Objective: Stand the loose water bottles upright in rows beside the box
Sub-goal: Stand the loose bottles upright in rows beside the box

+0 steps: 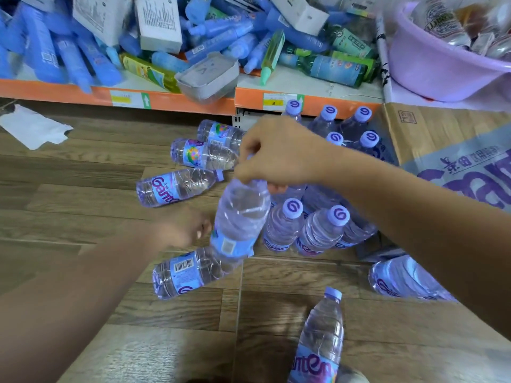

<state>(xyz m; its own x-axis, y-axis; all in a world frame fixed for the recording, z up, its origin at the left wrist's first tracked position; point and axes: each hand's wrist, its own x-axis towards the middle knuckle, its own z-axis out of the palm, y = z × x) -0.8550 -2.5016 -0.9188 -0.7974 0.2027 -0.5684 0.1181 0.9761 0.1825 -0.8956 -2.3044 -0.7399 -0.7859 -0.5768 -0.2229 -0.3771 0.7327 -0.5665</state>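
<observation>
Bottle in hand: a clear plastic water bottle with a lilac cap and blue-purple label [240, 217] is held by its neck, tilted, base low and close to the floor, just left of the front row of upright bottles. The right hand [279, 153] is closed around the cap end from above. The left hand [179, 230] is placed at the bottle's lower left side; it is blurred, so whether it grips or only steadies cannot be told. Done so far: a block of upright lilac-capped bottles [315, 225] is standing in rows directly beside the brown cardboard box with purple print [442, 150], running from the orange shelf edge [177, 102] towards the camera. At least seven caps are countable; others are hidden by the right forearm. Left to do: three bottles lying flat on the wood-pattern floor [69, 175] beyond the hands, the nearest being a label-up bottle [174, 187]; one lying bottle with a barcode showing [190, 270] just under the held one; one leaning bottle at the bottom edge [322, 338]; one more lying at right [401, 280], partly covered by the arm. Judged roughly half to two-thirds complete. A white paper scrap [36, 128] is lying well apart at left, not involved.
</observation>
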